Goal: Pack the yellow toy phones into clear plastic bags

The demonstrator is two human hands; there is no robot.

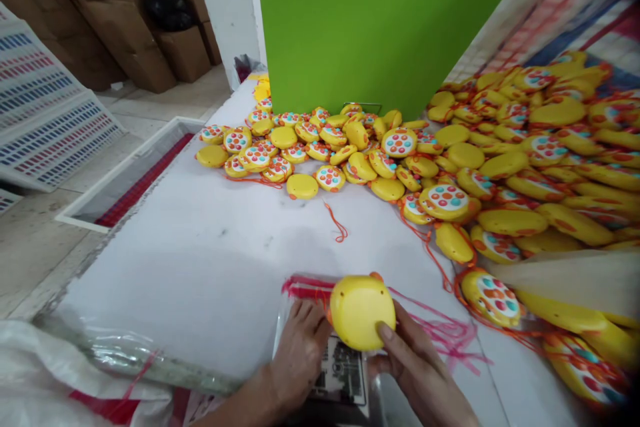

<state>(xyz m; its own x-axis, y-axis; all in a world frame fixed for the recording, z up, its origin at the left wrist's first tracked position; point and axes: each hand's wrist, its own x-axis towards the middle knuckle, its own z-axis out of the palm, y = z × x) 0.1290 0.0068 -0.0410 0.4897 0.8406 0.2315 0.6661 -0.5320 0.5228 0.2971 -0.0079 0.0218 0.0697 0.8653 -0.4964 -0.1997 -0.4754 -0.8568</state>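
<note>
The yellow, rounded plastic toy with small orange knobs [363,312] is held up near the close edge of the table, its plain face towards the camera. The right hand [425,370] grips it, thumb pressed on the plain face and the other fingers behind. The left hand [303,340] is at the toy's left side, fingers bent and drawn together beside a thin orange cord; whether they pinch the cord or the toy, I cannot tell. Under the hands lies a flat panel with black-and-white print [343,373], partly covered, and to the near left bulges a white plastic sack [40,373]. Pink streaks [453,332], string or marking, run beside the right hand over the white tabletop [200,260]. Further in, a loose orange cord loop [336,223] lies just short of a broad heap of similar yellow toys [467,155], some showing white faces with coloured buttons; the heap rises higher on the right. Behind its middle stands a bright green upright panel [360,27]. On the floor to the left are a shallow white-rimmed tray [85,219] and white slotted plastic crates [45,107], with brown cardboard boxes [120,33] beyond.
</note>
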